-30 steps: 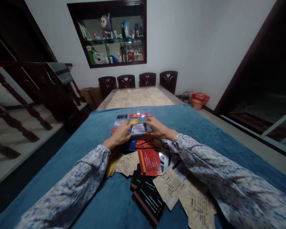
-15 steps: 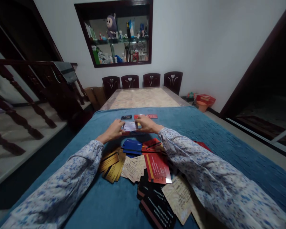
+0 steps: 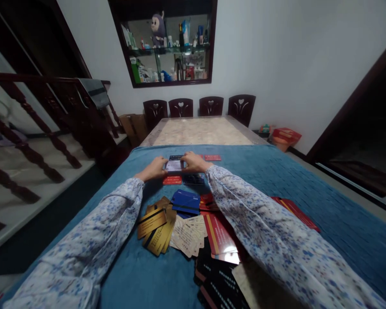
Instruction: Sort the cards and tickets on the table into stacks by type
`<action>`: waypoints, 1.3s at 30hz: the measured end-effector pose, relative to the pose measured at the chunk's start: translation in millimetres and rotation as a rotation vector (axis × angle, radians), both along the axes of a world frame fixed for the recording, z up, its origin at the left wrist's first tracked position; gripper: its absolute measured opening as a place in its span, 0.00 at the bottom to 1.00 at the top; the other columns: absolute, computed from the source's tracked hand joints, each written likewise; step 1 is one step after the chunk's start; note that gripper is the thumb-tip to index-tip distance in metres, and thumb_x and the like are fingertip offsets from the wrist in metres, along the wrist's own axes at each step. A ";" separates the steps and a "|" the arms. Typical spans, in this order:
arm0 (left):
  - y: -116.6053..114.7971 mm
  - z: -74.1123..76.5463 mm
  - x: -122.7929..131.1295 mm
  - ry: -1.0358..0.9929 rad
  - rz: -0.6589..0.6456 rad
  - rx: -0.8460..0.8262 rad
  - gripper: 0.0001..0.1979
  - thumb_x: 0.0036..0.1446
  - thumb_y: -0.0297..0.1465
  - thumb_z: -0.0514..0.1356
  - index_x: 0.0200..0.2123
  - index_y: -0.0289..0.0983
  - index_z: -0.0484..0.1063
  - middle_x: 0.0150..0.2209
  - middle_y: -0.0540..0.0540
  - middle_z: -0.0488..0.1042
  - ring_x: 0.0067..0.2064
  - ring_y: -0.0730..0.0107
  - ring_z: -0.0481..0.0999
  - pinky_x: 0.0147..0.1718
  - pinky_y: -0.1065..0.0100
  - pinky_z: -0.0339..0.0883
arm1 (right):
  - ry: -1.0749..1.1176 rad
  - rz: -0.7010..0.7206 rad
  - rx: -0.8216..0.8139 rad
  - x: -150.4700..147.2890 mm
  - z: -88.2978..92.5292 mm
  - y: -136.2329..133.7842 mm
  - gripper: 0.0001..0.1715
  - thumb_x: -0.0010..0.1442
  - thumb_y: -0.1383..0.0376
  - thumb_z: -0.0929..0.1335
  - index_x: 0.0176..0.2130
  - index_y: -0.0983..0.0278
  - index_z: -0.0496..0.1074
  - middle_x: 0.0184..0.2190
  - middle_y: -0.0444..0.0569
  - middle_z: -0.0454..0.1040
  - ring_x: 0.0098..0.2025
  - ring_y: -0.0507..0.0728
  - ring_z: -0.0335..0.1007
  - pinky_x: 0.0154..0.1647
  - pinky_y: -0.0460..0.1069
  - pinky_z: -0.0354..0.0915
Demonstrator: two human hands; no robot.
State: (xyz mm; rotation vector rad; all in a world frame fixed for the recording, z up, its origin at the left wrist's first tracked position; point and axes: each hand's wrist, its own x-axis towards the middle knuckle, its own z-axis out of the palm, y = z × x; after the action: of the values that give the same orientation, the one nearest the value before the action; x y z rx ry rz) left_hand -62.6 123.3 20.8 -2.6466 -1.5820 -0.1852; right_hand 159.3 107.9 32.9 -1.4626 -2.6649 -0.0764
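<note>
A pale whitish card is held level between my two hands, just above the blue cloth. My left hand pinches its left edge, and my right hand grips the right edge. Right behind it lies a dark card, with a red card farther right. Nearer to me, a red card and a dark blue card lie side by side. Whether the held card touches the cloth I cannot tell.
Closer to me are fanned piles of gold cards, blue cards, cream cards, red cards and black cards. More red cards lie right of my sleeve. Beyond the blue cloth is a stone-topped table with chairs.
My hands have carried the pale card a little farther away and left over the cloth, uncovering the red and dark blue cards in front. The whole view has shifted slightly.
</note>
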 end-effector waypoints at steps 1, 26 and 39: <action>3.3 -1.2 0.2 0.002 0.004 -0.006 0.17 0.52 0.28 0.64 0.47 0.34 0.77 0.49 0.37 0.77 0.52 0.50 0.77 0.53 0.60 0.71 | -0.004 -0.007 -0.006 -1.3 -0.9 3.3 0.22 0.61 0.55 0.72 0.51 0.64 0.79 0.54 0.59 0.75 0.57 0.66 0.69 0.50 0.50 0.65; 36.2 -13.4 7.5 0.086 0.048 -0.167 0.14 0.48 0.29 0.63 0.40 0.37 0.79 0.44 0.42 0.77 0.47 0.57 0.77 0.50 0.66 0.72 | -0.090 -0.041 -0.123 -11.9 -16.0 33.3 0.19 0.59 0.58 0.71 0.49 0.63 0.81 0.51 0.57 0.81 0.54 0.65 0.75 0.49 0.50 0.69; 40.4 -16.1 13.6 0.134 0.101 -0.201 0.16 0.47 0.26 0.61 0.42 0.35 0.78 0.47 0.39 0.76 0.48 0.56 0.78 0.50 0.64 0.73 | -0.077 -0.047 -0.148 -11.5 -11.1 28.6 0.20 0.60 0.59 0.71 0.49 0.63 0.82 0.51 0.57 0.81 0.54 0.66 0.76 0.50 0.52 0.70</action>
State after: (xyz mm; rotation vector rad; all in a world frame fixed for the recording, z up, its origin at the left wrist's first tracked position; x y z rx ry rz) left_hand -49.0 163.7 4.7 -2.6460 -1.7689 0.1613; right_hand 147.7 136.5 21.8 -1.5974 -2.7500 0.0633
